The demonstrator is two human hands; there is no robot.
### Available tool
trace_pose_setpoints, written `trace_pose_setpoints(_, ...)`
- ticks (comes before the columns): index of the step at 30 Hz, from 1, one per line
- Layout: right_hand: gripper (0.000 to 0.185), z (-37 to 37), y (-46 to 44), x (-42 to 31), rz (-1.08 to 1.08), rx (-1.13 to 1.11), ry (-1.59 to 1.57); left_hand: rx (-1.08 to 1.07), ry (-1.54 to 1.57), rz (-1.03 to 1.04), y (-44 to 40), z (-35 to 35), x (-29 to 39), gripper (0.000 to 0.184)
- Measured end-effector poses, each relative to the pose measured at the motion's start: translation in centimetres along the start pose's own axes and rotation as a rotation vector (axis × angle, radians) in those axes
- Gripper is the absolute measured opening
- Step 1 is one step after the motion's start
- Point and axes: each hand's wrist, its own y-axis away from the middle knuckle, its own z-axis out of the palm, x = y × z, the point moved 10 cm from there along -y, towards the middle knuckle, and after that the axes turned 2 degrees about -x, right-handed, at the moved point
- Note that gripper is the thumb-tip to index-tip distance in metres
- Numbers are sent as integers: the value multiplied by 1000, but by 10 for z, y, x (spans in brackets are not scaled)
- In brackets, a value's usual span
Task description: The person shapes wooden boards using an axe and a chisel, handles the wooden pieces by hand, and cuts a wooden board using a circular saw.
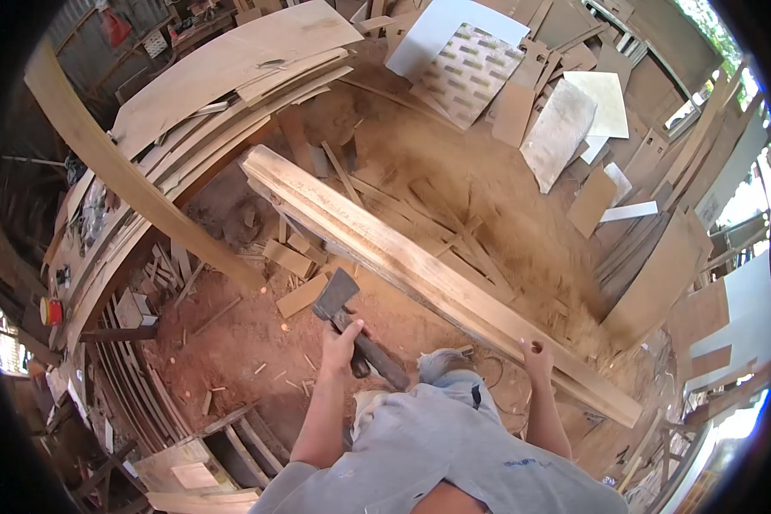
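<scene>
A hatchet (335,295) with a broad dark metal head is in my left hand (340,346). My fingers are wrapped round it just below the head, and its dark handle slants down toward my legs. A long, pale wooden beam (428,272) with a stepped edge runs diagonally in front of me. My right hand (537,360) is closed at the beam's near edge, toward its lower right end. Its fingers are curled, and whatever they hold is too small to make out. Whether this hand touches the beam I cannot tell.
Offcuts (295,257) and wood chips litter the reddish floor beneath the beam. A curved board (146,184) leans at the left, beside stacked sheets (240,56). Sawdust (505,206) lies beyond the beam. Panels (660,283) lean along the right, and a patterned board (471,73) lies at the back.
</scene>
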Motion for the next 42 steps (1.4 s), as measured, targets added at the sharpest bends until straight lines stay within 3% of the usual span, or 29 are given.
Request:
trace_pose_setpoints(3, 86, -3, 21, -18, -438, 210, 401, -23, -152, 51, -24, -3, 24, 24)
trace_pose_setpoints(4, 97, 4, 17, -17, -414, 144, 367, -37, -253, 63, -32, 3, 35, 16)
trace_pose_setpoints(7, 100, 11, 14, -49, -471, 234, 335, -105, -477, 60, -60, 31, 50, 9)
trace_pose_setpoints(8, 102, 23, 15, -65, -523, 179, 350, -106, -555, 139, -68, 43, 58, 12)
trace_pose_setpoints(11, 114, 57, 24, -123, -624, 12, 436, -135, -1206, 507, -83, 102, 93, 25)
trace_pose_setpoints(12, 121, 73, 21, -137, -630, -42, 487, -143, -1369, 376, -99, 109, 80, 35)
trace_pose_setpoints(15, 131, 111, 1, -177, -747, -108, 452, -319, -1573, 345, -120, 163, 57, 35)
trace_pose_setpoints(16, 133, 122, -5, -182, -724, -148, 463, -359, -1654, 241, -128, 177, 42, 36)
trace_pose_setpoints(21, 140, 140, -18, -191, -703, -238, 495, -400, -1733, 198, -139, 213, 5, 36)
trace_pose_setpoints(27, 140, 155, -25, -191, -595, -323, 633, -121, -1565, 19, -138, 157, 13, 33)
trace_pose_setpoints(33, 123, 168, 34, -291, -1059, -194, 572, 225, -1016, 27, -105, 60, 35, 33)
trace_pose_setpoints(36, 99, 221, 63, -332, -1313, -358, 368, 437, -525, -13, -48, 15, 54, 31)
trace_pose_setpoints(38, 84, 267, 91, -342, -1368, -604, 375, 622, -324, 6, 0, -24, 48, 28)
trace_pose_setpoints(42, 61, 329, 173, -327, -1580, -879, 389, 1073, -111, 110, 142, -95, 38, 21)
